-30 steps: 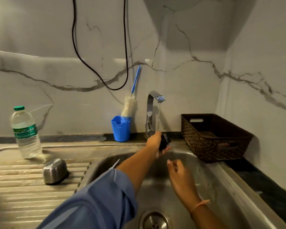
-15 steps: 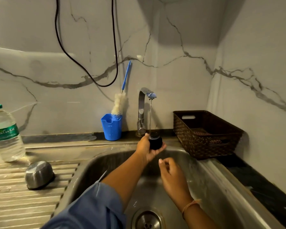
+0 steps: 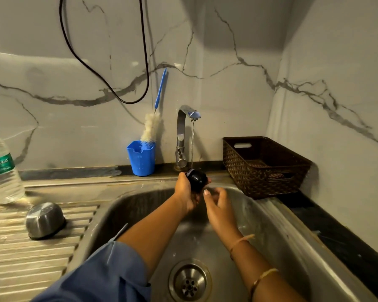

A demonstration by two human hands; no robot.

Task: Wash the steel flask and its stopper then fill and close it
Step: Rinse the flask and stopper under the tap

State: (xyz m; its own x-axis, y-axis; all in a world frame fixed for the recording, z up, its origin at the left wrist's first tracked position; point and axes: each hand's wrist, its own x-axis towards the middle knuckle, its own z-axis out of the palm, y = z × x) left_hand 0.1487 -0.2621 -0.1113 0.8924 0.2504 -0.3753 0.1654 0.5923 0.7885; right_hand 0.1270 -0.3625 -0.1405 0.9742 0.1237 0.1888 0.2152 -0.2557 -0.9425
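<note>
Holding 1 black stopper (image 3: pixel 197 179) under the tap (image 3: pixel 187 118) stream: left hand (image 3: pixel 187 192), closed round it. Right hand (image 3: pixel 218 203) just beside, half-curled, empty. 1 sink (image 3: pixel 277 225), 1 basket (image 3: pixel 264 166), 1 steel cup (image 3: pixel 44 220), 1 bottle (image 3: pixel 0 171).

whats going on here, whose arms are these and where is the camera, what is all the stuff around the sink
The camera sits on a person's head, looking down at their own arms over a steel sink. There is no machine. The left hand holds a black stopper under the water running from the tap. The right hand is just below it, empty, fingers curled. On the ribbed draining board to the left lies a steel cup, mouth down, with a water bottle behind it. At the wall stand a blue cup with a bottle brush and a brown basket.
</note>
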